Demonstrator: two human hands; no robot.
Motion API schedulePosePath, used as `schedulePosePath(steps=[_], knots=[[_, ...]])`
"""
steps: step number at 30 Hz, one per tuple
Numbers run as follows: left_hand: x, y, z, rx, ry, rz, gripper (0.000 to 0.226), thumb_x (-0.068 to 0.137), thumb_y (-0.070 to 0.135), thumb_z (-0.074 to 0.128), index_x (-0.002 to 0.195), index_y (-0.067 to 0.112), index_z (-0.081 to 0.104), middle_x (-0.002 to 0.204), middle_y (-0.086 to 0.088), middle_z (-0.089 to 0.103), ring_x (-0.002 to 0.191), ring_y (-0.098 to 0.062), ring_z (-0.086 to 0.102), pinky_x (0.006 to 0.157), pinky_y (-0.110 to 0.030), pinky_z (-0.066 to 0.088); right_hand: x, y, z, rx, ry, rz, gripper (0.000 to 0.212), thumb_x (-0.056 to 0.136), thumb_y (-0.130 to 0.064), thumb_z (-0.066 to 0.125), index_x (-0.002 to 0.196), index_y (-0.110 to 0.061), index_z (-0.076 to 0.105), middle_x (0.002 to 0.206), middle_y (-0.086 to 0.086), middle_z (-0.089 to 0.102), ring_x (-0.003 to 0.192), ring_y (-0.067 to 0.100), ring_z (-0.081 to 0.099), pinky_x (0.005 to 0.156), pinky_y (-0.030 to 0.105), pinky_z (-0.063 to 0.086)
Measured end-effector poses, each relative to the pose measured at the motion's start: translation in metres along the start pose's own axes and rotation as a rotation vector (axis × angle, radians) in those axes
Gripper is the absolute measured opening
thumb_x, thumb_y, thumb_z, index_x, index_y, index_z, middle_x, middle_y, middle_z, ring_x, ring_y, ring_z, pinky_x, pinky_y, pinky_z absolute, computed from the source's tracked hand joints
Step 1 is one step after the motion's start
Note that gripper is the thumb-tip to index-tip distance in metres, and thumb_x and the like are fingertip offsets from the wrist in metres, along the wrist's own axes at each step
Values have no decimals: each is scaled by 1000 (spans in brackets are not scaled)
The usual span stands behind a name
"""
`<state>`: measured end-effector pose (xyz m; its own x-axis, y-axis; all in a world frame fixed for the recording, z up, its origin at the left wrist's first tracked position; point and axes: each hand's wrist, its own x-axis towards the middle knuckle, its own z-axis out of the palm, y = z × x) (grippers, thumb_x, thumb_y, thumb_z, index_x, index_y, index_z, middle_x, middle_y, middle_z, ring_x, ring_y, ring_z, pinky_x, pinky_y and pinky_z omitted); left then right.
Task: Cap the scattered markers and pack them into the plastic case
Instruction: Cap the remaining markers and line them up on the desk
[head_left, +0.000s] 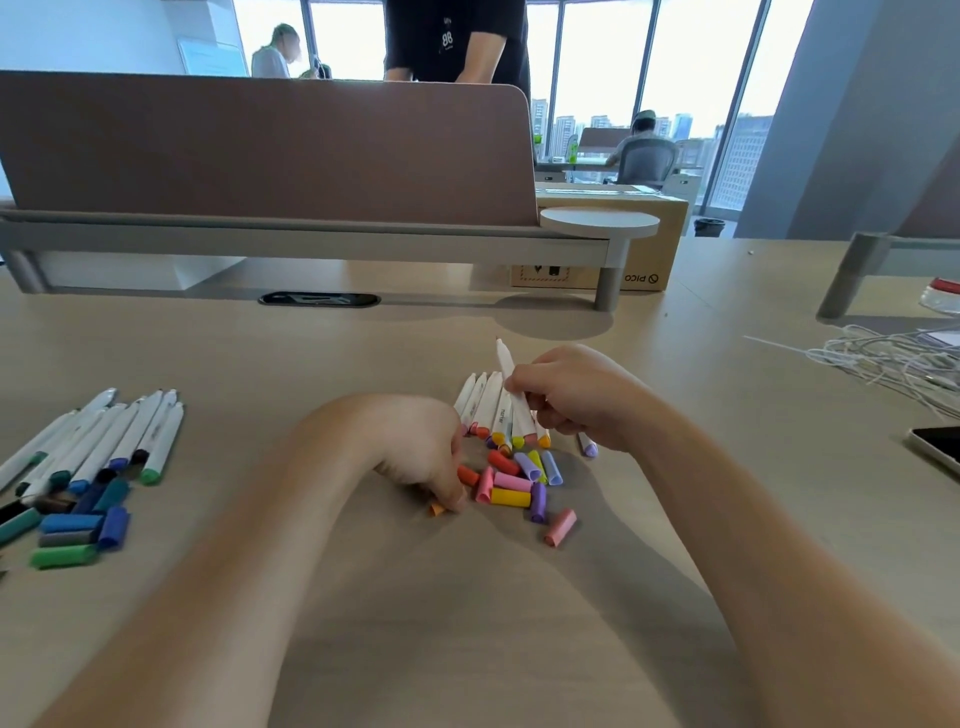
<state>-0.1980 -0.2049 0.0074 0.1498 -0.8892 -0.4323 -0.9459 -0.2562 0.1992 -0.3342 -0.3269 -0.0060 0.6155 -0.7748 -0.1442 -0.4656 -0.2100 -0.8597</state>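
My right hand (576, 400) grips one uncapped marker (506, 366), tip up; my left hand (415, 447) pinches one orange cap (436, 510). About ten loose caps (510, 498) lie between them on the worktop (467, 623).

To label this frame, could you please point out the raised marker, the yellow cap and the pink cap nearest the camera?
marker (504, 362): head view, on its white barrel near the tip.
yellow cap (511, 497): head view, middle of its side.
pink cap (560, 527): head view, middle of its side.

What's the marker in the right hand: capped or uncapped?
Uncapped at its upper end: the white marker in the right hand shows a bare tip.
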Motion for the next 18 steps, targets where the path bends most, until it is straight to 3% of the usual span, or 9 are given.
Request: schedulePosePath(steps=[7, 10, 13, 18], knots=[[2, -1, -3, -70, 59, 50, 24, 74, 44, 79, 71, 24, 68, 73, 6, 61, 72, -11, 53, 61, -25, 39, -1, 0, -2, -7, 23, -16, 23, 86, -21, 62, 67, -9, 55, 60, 4, 47, 48, 16, 39, 45, 26, 29], [5, 3, -1, -116, 209, 125, 25, 74, 43, 80, 70, 23, 65, 72, 5, 61, 70, -14, 52, 61, -28, 39, -2, 1, -4, 1, 28, -23, 23, 85, -19, 62, 65, -9, 55, 56, 2, 47, 45, 15, 38, 43, 24, 28], [7, 16, 4, -224, 302, 299, 17, 76, 36, 79, 78, 27, 65, 68, 11, 54, 62, -6, 48, 58, -25, 37, -2, 2, -12, 29, 65, -20, 19, 82, -15, 63, 66, -8, 55, 55, 2, 47, 41, 14, 37, 40, 21, 25], [6, 40, 18, -149, 188, 432, 26, 76, 39, 79, 100, 36, 71, 72, 11, 52, 63, -3, 48, 57, -20, 37, -2, 6, -25, 53, 99, 16, 11, 79, -16, 64, 72, -9, 58, 57, 2, 48, 41, 12, 36, 40, 22, 25]])
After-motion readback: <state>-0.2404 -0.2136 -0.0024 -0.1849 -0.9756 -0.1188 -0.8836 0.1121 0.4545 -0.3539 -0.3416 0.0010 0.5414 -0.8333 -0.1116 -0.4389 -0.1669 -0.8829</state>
